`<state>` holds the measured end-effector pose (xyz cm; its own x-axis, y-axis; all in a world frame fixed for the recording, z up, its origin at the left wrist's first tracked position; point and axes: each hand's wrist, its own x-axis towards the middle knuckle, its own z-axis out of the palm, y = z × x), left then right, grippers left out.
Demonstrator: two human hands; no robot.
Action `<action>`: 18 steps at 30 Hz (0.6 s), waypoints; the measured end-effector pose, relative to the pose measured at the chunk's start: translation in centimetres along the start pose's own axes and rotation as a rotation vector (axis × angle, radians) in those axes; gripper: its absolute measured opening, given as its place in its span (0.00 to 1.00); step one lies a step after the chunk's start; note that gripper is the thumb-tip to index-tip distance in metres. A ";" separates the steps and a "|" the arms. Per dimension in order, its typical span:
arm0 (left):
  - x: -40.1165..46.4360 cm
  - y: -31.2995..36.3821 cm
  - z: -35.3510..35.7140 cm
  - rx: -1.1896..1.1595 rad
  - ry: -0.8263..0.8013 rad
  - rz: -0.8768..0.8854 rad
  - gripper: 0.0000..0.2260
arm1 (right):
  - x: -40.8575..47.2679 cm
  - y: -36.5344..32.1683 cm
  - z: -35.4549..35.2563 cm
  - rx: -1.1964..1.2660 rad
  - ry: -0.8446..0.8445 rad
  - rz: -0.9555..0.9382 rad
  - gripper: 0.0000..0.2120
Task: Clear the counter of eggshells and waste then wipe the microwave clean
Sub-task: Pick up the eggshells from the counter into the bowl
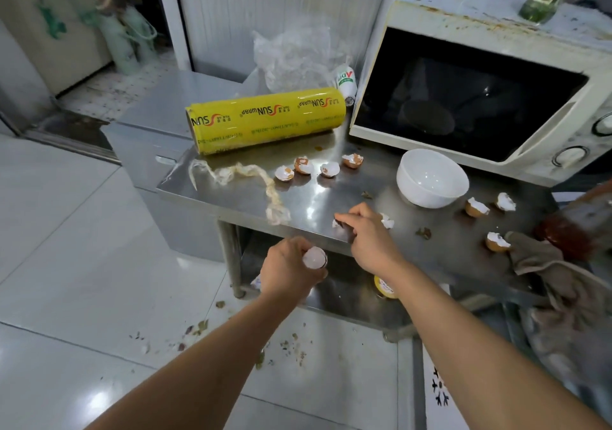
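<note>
While L hand (291,265) holds eggshell (315,258), R hand (366,231) pinches another (337,223).

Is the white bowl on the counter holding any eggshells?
No, the white bowl looks empty inside, while eggshell halves lie around it on the steel counter.

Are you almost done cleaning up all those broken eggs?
Not nearly. The left hand holds one eggshell already picked up, and the right hand is pinching another shell piece at the counter edge. Four shells in a row, three by the white bowl, and the twisted plastic wrap are left. The microwave looks stained, not yet wiped.
</note>
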<state>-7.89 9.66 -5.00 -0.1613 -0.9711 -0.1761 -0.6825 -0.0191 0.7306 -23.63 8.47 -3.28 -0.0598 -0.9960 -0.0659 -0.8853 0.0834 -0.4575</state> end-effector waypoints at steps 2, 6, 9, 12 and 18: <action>0.2 -0.3 1.2 -0.044 0.019 -0.037 0.16 | -0.3 0.2 0.4 -0.007 0.016 -0.016 0.25; 1.0 -0.8 3.0 -0.134 0.088 -0.073 0.18 | -0.6 0.5 1.3 -0.045 0.088 -0.022 0.26; 1.5 -1.0 3.8 -0.176 0.147 -0.064 0.19 | -0.8 0.9 1.9 -0.057 0.126 -0.040 0.28; 1.6 -1.2 4.7 -0.190 0.154 -0.084 0.20 | -1.1 0.9 2.2 -0.063 0.146 -0.047 0.28; 2.1 -0.8 5.3 -0.208 0.169 -0.105 0.19 | -2.3 0.6 2.4 -0.076 0.161 -0.084 0.30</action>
<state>-11.46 8.91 -9.51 0.0354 -0.9867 -0.1587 -0.5252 -0.1535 0.8370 -22.88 10.88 -5.54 -0.0520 -0.9919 0.1155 -0.9222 0.0033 -0.3866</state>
